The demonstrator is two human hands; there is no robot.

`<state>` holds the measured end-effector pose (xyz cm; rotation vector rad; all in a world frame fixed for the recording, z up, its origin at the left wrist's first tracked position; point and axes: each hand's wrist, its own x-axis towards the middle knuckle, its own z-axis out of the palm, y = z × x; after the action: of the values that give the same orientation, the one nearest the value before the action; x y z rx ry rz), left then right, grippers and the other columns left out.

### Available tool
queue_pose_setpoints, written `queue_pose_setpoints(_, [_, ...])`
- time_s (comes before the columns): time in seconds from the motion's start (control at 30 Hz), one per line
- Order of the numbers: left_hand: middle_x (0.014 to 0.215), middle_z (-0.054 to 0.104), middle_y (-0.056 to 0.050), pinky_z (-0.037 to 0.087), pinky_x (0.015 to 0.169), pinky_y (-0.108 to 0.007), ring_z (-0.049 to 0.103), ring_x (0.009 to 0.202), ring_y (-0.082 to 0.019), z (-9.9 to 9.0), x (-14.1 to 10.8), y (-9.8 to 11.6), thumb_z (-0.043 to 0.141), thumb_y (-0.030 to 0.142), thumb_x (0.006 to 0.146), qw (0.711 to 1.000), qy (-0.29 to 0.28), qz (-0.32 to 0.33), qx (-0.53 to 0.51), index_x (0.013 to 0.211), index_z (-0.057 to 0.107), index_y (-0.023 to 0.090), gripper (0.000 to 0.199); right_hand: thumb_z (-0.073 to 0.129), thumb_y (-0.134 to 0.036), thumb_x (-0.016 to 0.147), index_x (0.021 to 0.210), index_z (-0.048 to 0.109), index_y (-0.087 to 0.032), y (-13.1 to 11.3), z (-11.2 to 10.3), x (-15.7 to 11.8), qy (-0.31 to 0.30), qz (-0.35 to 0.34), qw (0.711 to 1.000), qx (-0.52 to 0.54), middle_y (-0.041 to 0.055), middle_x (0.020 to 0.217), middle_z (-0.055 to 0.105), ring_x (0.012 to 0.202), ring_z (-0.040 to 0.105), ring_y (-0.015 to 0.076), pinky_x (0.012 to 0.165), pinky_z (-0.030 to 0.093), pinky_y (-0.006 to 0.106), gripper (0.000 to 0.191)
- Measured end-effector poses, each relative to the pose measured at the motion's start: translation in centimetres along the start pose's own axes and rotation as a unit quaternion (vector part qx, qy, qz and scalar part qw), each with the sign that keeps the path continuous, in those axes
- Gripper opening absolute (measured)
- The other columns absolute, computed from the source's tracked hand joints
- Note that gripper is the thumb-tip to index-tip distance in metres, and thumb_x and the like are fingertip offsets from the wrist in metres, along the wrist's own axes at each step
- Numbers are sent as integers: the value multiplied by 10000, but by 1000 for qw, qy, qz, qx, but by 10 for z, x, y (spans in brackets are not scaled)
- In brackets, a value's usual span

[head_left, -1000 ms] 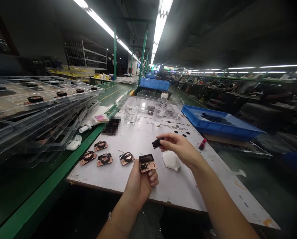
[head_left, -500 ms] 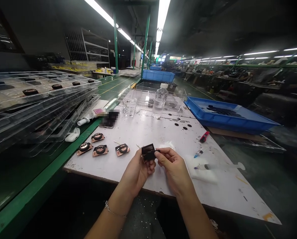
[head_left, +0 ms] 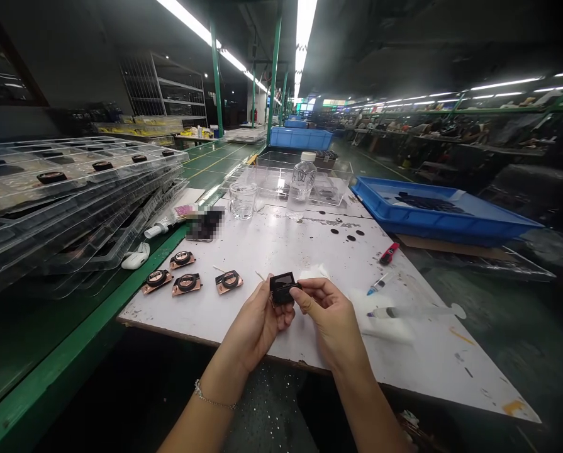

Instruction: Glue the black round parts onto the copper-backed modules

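Note:
A small black rectangular part with a framed, window-like face (head_left: 282, 288) is held between my hands above the table's near edge. My left hand (head_left: 257, 321) is closed on its left side, thumb at the edge and fingers curled beneath. The thumb and fingertips of my right hand (head_left: 331, 314) pinch its right side. To the left, several copper-coloured plates with black rings (head_left: 186, 284) lie on the white table (head_left: 262, 251). A white crumpled tissue (head_left: 316, 272) rests just behind my right hand.
On the right lie a large syringe (head_left: 418, 313), a smaller blue-tipped syringe (head_left: 379, 284), a red cutter (head_left: 389, 253) and a blue tray (head_left: 441, 211). Farther back stand a glass mug (head_left: 242, 201) and a clear bottle (head_left: 302, 185). Stacked clear trays (head_left: 73, 207) fill the left.
The black part has turned slightly, so its framed face shows more toward me. Both hands keep hold of it. The camera view has shifted a little.

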<state>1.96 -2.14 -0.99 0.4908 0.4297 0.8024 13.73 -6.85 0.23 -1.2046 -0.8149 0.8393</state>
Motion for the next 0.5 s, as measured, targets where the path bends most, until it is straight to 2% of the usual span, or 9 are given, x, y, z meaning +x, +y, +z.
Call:
queue_pose_setpoints(0.2, [760,635,-35,477,520,-176,585,589,-91,0,1,1,554,446,931,1000,-10,1,2,941,618,130,323,863,-382,645,822,694,-220,2,2,-1,17,-31,999,-18,43,997,657,872,638,194,741,550,311,293])
queue_pose_setpoints(0.3, [736,632,-44,473,509,-193,570,553,-94,-1,1,-1,567,485,910,1000,-8,10,22,935,613,117,371,860,-373,650,831,685,-219,2,3,-1,13,-32,999,-6,30,882,679,853,659,202,787,565,344,296])
queue_pose_setpoints(0.4, [742,638,-33,468,518,-198,583,571,-102,1,-2,-5,594,475,896,996,22,67,48,933,596,136,341,867,-348,643,830,675,-210,3,4,-3,24,-35,999,2,26,829,687,825,672,204,788,577,356,301])
queue_pose_setpoints(0.5, [800,659,-21,507,601,-216,616,617,-100,4,-8,-7,632,441,881,986,60,143,62,890,579,155,291,870,-330,647,833,663,-206,3,4,-5,45,-48,998,2,27,837,686,820,672,202,769,583,346,305])
